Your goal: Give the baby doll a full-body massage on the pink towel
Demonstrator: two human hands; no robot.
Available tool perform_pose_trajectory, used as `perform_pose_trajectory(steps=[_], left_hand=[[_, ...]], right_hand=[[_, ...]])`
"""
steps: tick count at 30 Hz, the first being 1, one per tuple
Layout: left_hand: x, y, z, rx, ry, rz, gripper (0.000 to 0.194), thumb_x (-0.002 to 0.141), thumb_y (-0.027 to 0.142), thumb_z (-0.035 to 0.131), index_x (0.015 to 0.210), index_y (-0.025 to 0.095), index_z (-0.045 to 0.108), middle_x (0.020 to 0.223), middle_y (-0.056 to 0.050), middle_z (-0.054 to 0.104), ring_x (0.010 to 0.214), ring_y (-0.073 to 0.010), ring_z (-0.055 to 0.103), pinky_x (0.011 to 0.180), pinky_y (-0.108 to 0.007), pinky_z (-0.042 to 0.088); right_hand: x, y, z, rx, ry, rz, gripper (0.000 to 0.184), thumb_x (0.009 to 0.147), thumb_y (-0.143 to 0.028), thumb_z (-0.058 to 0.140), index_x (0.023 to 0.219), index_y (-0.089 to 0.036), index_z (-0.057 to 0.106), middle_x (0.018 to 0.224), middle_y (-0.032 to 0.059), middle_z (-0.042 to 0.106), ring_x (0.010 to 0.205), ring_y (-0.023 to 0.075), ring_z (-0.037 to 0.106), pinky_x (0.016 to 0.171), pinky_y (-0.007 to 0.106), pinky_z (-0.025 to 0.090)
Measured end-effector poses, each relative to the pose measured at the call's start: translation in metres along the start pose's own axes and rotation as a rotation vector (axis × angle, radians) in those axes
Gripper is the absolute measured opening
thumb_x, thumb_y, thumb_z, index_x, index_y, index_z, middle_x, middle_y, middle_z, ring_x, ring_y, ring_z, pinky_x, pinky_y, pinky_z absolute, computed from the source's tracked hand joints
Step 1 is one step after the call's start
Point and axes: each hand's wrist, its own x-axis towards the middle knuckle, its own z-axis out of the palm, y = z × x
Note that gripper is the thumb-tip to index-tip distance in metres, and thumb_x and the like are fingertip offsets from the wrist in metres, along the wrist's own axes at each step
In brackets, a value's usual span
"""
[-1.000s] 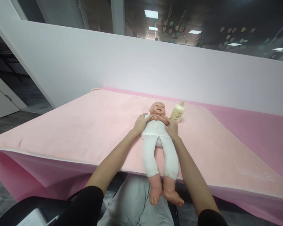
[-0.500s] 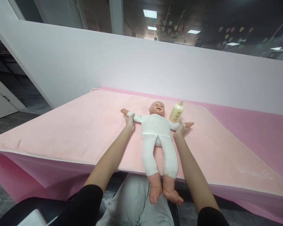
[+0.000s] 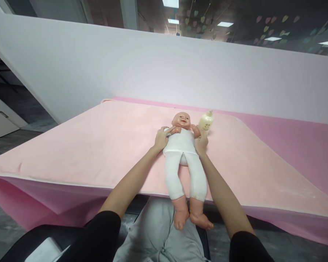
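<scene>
A baby doll (image 3: 182, 143) with a white cloth body lies on its back on the pink padded mat (image 3: 112, 145), its feet hanging past the front edge. My left hand (image 3: 161, 138) is closed round the doll's arm on the left side. My right hand (image 3: 201, 142) grips the other arm. Both doll arms are folded inward, with the doll's hands near its chest and chin. A pale yellow pump bottle (image 3: 206, 122) stands just behind my right hand, its lower part partly hidden.
A white partition wall (image 3: 158, 69) with glass above it rises behind the mat. Pink cloth (image 3: 295, 145) covers the table and hangs down at the front. My legs (image 3: 158, 229) are under the front edge. A white object (image 3: 43, 251) lies at the lower left.
Both my hands have moved inward, bringing the doll's arms from spread wide to folded over its chest. The camera view has tilted slightly down.
</scene>
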Motion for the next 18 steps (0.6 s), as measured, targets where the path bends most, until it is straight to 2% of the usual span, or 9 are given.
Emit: perform_pose_trajectory(steps=[3, 5, 8, 11, 14, 16, 18], left_hand=[[-0.001, 0.006, -0.004, 0.12, -0.068, 0.037, 0.07, 0.072, 0.001, 0.036, 0.133, 0.033, 0.048, 0.123, -0.006, 0.047, 0.111, -0.0248, 0.045, 0.097, -0.041, 0.04], [-0.001, 0.008, -0.006, 0.158, -0.1, 0.047, 0.071, 0.072, 0.001, 0.036, 0.134, 0.033, 0.047, 0.123, -0.007, 0.047, 0.11, -0.025, 0.045, 0.096, -0.041, 0.041], [-0.002, 0.009, -0.007, 0.166, -0.101, 0.05, 0.071, 0.072, 0.001, 0.036, 0.135, 0.032, 0.046, 0.123, -0.007, 0.046, 0.11, -0.025, 0.045, 0.097, -0.041, 0.04], [-0.003, 0.007, -0.005, 0.108, -0.041, 0.037, 0.07, 0.073, 0.002, 0.036, 0.137, 0.03, 0.043, 0.121, -0.007, 0.047, 0.112, -0.0239, 0.045, 0.098, -0.039, 0.04], [-0.002, 0.004, -0.003, 0.007, 0.015, 0.01, 0.068, 0.074, 0.004, 0.036, 0.138, 0.027, 0.043, 0.119, -0.009, 0.049, 0.112, -0.0237, 0.047, 0.099, -0.04, 0.039], [0.0, 0.001, -0.001, -0.116, 0.059, -0.025, 0.065, 0.075, 0.005, 0.038, 0.137, 0.024, 0.043, 0.119, -0.01, 0.051, 0.112, -0.0247, 0.048, 0.101, -0.041, 0.038], [0.004, -0.003, 0.0, -0.324, 0.153, -0.102, 0.063, 0.075, 0.008, 0.042, 0.137, 0.023, 0.043, 0.121, -0.01, 0.053, 0.115, -0.0261, 0.048, 0.102, -0.042, 0.037]], right_hand=[[-0.001, -0.008, -0.003, -0.22, -0.213, -0.121, 0.063, 0.065, -0.005, 0.039, 0.12, -0.023, 0.061, 0.098, 0.0058, 0.061, 0.095, 0.0212, 0.055, 0.087, 0.033, 0.044], [0.0, -0.012, -0.004, -0.303, -0.263, -0.147, 0.059, 0.066, -0.005, 0.041, 0.118, -0.024, 0.063, 0.094, 0.0058, 0.06, 0.091, 0.0213, 0.055, 0.083, 0.032, 0.044], [0.001, -0.012, -0.006, -0.313, -0.275, -0.149, 0.059, 0.068, -0.006, 0.043, 0.121, -0.025, 0.06, 0.096, 0.0055, 0.06, 0.092, 0.0216, 0.055, 0.084, 0.033, 0.045], [0.001, -0.006, -0.007, -0.204, -0.217, -0.117, 0.065, 0.066, -0.008, 0.045, 0.129, -0.025, 0.053, 0.111, 0.0051, 0.061, 0.102, 0.0222, 0.054, 0.09, 0.035, 0.044], [0.002, 0.002, -0.004, -0.047, -0.104, -0.018, 0.065, 0.064, -0.012, 0.048, 0.128, -0.024, 0.051, 0.122, 0.0035, 0.059, 0.11, 0.0212, 0.053, 0.095, 0.035, 0.043], [0.005, 0.007, -0.001, 0.063, -0.019, 0.125, 0.059, 0.064, -0.016, 0.05, 0.122, -0.023, 0.055, 0.115, 0.0033, 0.062, 0.102, 0.0201, 0.057, 0.09, 0.033, 0.046], [0.009, 0.014, 0.001, 0.185, 0.098, 0.301, 0.051, 0.064, -0.021, 0.051, 0.115, -0.02, 0.056, 0.104, 0.0037, 0.065, 0.09, 0.0189, 0.06, 0.08, 0.032, 0.05]])
